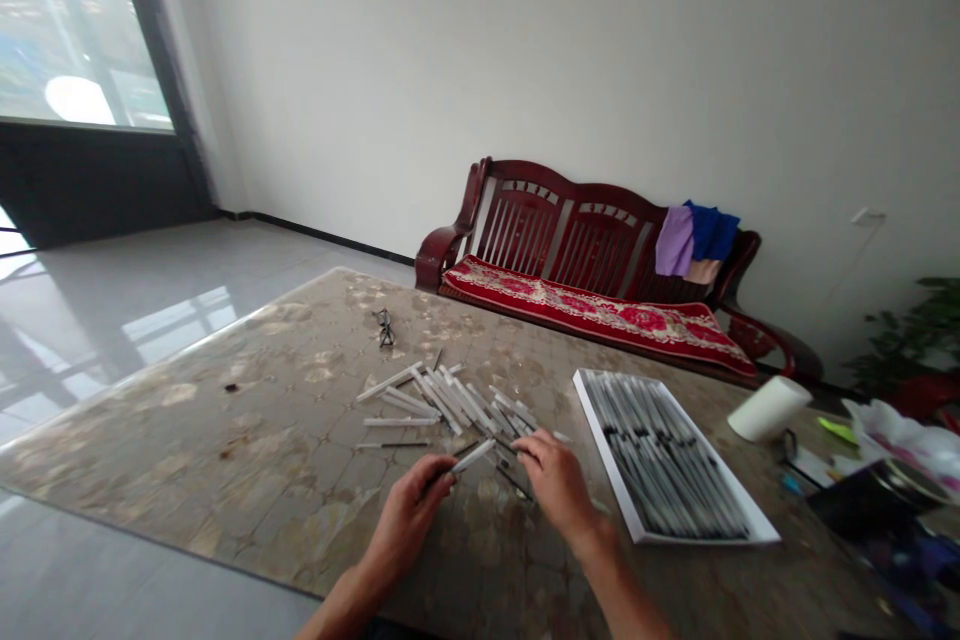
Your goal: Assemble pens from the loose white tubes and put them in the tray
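My left hand (pixel 414 498) is closed around a whitish pen barrel (pixel 474 456), which points up and to the right from the fingertips. A thin dark piece lies beside it, partly hidden by the fingers. To the right, my right hand (pixel 556 480) has its fingertips pinched at the near edge of the pile; what they grip is too small to make out. In front of both hands is a loose pile of pen barrels (pixel 439 400), mixed with thin dark refills (pixel 405 445). A white box (pixel 626 508) full of pens (pixel 667 460) stands right of my right hand.
Black-framed glasses (pixel 385 328) lie farther back on the patterned table (pixel 285 400). At the right are a white roll (pixel 769 408), a dark cylindrical container (pixel 874 498) and a crumpled plastic bag (pixel 900 435). Beyond the table stands a red wooden bench (pixel 600 230).
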A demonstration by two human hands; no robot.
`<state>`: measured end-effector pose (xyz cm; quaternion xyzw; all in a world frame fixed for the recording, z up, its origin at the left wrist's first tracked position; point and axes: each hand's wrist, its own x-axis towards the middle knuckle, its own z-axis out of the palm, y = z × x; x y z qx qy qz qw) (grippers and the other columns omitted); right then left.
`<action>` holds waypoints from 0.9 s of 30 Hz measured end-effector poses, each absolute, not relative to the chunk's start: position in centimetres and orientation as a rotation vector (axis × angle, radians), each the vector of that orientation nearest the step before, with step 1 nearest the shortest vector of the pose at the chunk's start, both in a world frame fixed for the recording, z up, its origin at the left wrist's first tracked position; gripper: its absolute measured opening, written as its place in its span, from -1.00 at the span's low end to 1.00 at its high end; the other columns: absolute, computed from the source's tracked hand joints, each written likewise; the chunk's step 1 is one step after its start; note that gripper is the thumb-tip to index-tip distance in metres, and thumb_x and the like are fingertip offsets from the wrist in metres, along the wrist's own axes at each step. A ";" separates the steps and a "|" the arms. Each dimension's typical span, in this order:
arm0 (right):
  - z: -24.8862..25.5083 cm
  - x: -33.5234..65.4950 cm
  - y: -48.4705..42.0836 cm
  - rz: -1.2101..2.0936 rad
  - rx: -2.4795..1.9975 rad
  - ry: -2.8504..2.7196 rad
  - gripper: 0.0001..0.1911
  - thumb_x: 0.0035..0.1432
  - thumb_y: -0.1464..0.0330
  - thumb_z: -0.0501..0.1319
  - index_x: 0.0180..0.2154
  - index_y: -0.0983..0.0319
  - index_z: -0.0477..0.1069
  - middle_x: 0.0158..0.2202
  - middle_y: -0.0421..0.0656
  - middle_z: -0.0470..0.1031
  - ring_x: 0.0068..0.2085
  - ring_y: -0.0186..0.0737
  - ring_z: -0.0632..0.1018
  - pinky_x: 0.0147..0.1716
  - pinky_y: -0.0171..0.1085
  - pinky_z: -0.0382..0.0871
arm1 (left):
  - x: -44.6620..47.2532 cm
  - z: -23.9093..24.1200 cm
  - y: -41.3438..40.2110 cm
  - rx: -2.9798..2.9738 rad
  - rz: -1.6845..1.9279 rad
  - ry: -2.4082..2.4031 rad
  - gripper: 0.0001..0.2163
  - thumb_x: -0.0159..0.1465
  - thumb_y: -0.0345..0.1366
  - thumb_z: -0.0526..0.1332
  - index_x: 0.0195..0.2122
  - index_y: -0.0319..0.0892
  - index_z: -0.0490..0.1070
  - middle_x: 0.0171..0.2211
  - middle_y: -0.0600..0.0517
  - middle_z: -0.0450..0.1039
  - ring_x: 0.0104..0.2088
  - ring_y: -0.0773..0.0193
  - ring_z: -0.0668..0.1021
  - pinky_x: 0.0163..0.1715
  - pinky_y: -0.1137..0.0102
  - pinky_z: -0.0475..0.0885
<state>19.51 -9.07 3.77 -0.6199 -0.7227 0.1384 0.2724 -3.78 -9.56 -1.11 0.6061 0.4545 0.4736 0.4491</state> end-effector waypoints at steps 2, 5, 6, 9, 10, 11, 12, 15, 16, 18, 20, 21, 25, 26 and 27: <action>2.5 19.0 -8.7 0.351 -1.732 -2.039 -0.74 0.15 0.52 0.17 -0.21 0.12 0.57 -0.23 -0.19 0.54 -0.14 -0.24 0.55 -0.11 -0.34 0.35 | -3.8 -1.2 -9.6 1.517 1.167 1.162 -0.79 0.20 -0.11 0.22 -0.30 -0.10 0.56 -0.36 -0.01 0.56 -0.30 0.13 0.56 -0.24 0.36 0.45; 1.5 18.4 -8.5 0.288 -1.814 -2.114 -0.78 0.15 0.51 0.21 -0.24 0.13 0.56 -0.22 -0.19 0.52 -0.14 -0.23 0.55 -0.12 -0.34 0.35 | -3.8 -1.4 -9.4 1.553 1.155 1.217 -0.83 0.18 -0.16 0.22 -0.31 -0.06 0.58 -0.34 0.00 0.58 -0.26 0.11 0.57 -0.19 0.34 0.45; 1.4 18.3 -8.5 0.264 -1.835 -2.129 -0.80 0.16 0.51 0.21 -0.26 0.14 0.55 -0.22 -0.19 0.52 -0.14 -0.23 0.55 -0.13 -0.33 0.35 | -3.9 -1.5 -9.3 1.568 1.148 1.231 -0.83 0.19 -0.17 0.22 -0.30 -0.05 0.58 -0.33 0.00 0.58 -0.25 0.11 0.58 -0.19 0.34 0.45; 1.4 18.2 -8.6 0.173 -1.890 -2.164 -0.84 0.17 0.51 0.21 -0.28 0.16 0.51 -0.21 -0.18 0.52 -0.15 -0.20 0.55 -0.16 -0.32 0.35 | -4.0 -1.5 -9.0 1.611 1.125 1.259 -0.82 0.20 -0.18 0.20 -0.27 -0.02 0.60 -0.30 0.01 0.59 -0.24 0.12 0.59 -0.17 0.34 0.44; 1.4 18.1 -8.6 0.140 -1.903 -2.175 -0.85 0.18 0.51 0.20 -0.28 0.17 0.50 -0.20 -0.17 0.52 -0.14 -0.19 0.55 -0.17 -0.31 0.35 | -4.0 -1.5 -8.9 1.615 1.122 1.266 -0.81 0.21 -0.18 0.20 -0.27 -0.02 0.60 -0.30 0.01 0.59 -0.23 0.12 0.59 -0.17 0.34 0.45; 1.4 18.1 -8.7 0.113 -1.912 -2.181 -0.85 0.19 0.50 0.19 -0.27 0.17 0.49 -0.18 -0.17 0.52 -0.14 -0.19 0.55 -0.17 -0.30 0.35 | -4.0 -1.4 -8.9 1.613 1.125 1.271 -0.81 0.21 -0.18 0.19 -0.27 -0.02 0.60 -0.29 0.00 0.59 -0.23 0.12 0.59 -0.16 0.33 0.45; 1.5 18.0 -8.8 0.096 -1.915 -2.181 -0.84 0.19 0.51 0.18 -0.25 0.16 0.48 -0.17 -0.17 0.51 -0.13 -0.19 0.55 -0.17 -0.30 0.35 | -4.0 -1.3 -8.8 1.608 1.131 1.276 -0.80 0.21 -0.18 0.19 -0.27 -0.03 0.59 -0.29 0.00 0.59 -0.22 0.11 0.59 -0.15 0.32 0.45; 1.7 17.9 -8.9 0.111 -1.856 -2.178 -0.76 0.18 0.54 0.17 -0.18 0.13 0.47 -0.15 -0.19 0.50 -0.11 -0.23 0.54 -0.15 -0.33 0.34 | -4.1 -1.2 -8.8 1.589 1.143 1.289 -0.79 0.20 -0.18 0.18 -0.25 -0.04 0.58 -0.27 -0.02 0.60 -0.20 0.09 0.60 -0.13 0.28 0.46; 1.7 17.9 -8.9 0.128 -1.823 -2.189 -0.76 0.17 0.54 0.18 -0.19 0.12 0.47 -0.16 -0.20 0.50 -0.11 -0.24 0.54 -0.13 -0.34 0.34 | -4.2 -1.2 -8.8 1.587 1.140 1.291 -0.78 0.20 -0.18 0.17 -0.25 -0.05 0.58 -0.26 -0.02 0.61 -0.20 0.08 0.60 -0.12 0.28 0.46; 1.6 17.8 -8.8 0.154 -1.766 -2.228 -0.79 0.17 0.53 0.19 -0.24 0.11 0.49 -0.20 -0.21 0.51 -0.12 -0.24 0.54 -0.12 -0.35 0.34 | -4.2 -1.2 -8.8 1.580 1.134 1.291 -0.78 0.19 -0.18 0.17 -0.23 -0.05 0.57 -0.24 -0.02 0.61 -0.19 0.08 0.60 -0.12 0.28 0.46; 1.4 17.8 -8.6 0.165 -1.752 -2.245 -0.83 0.17 0.50 0.20 -0.29 0.13 0.50 -0.22 -0.21 0.51 -0.13 -0.23 0.55 -0.14 -0.34 0.35 | -4.3 -1.3 -8.8 1.561 1.133 1.289 -0.79 0.18 -0.18 0.19 -0.25 -0.06 0.57 -0.26 -0.01 0.62 -0.20 0.09 0.60 -0.13 0.29 0.46; 1.2 17.8 -8.5 0.172 -1.757 -2.232 -0.85 0.16 0.50 0.20 -0.30 0.14 0.49 -0.22 -0.19 0.51 -0.14 -0.22 0.55 -0.15 -0.33 0.36 | -4.3 -1.3 -8.8 1.548 1.131 1.290 -0.80 0.17 -0.19 0.20 -0.26 -0.06 0.57 -0.27 -0.01 0.62 -0.21 0.09 0.60 -0.14 0.30 0.46; 0.8 17.9 -8.2 0.324 -1.717 -1.935 -0.85 0.14 0.49 0.15 -0.31 0.17 0.46 -0.27 -0.15 0.55 -0.20 -0.18 0.57 -0.20 -0.28 0.40 | -4.4 -1.3 -8.9 1.530 1.120 1.316 -0.83 0.14 -0.19 0.22 -0.30 -0.06 0.57 -0.30 0.00 0.62 -0.24 0.09 0.60 -0.16 0.31 0.46; 0.9 17.9 -8.2 0.409 -1.682 -1.811 -0.85 0.15 0.47 0.13 -0.30 0.18 0.45 -0.32 -0.16 0.56 -0.26 -0.18 0.58 -0.25 -0.28 0.41 | -4.5 -1.2 -8.9 1.538 1.117 1.322 -0.83 0.14 -0.19 0.22 -0.30 -0.05 0.57 -0.30 0.01 0.62 -0.23 0.09 0.60 -0.15 0.30 0.46; 1.2 17.8 -8.3 0.498 -1.640 -1.691 -0.86 0.16 0.44 0.12 -0.30 0.19 0.45 -0.38 -0.18 0.55 -0.32 -0.19 0.58 -0.30 -0.28 0.42 | -4.5 -1.2 -8.9 1.548 1.117 1.322 -0.83 0.14 -0.19 0.22 -0.30 -0.05 0.58 -0.30 0.01 0.62 -0.23 0.08 0.60 -0.15 0.30 0.46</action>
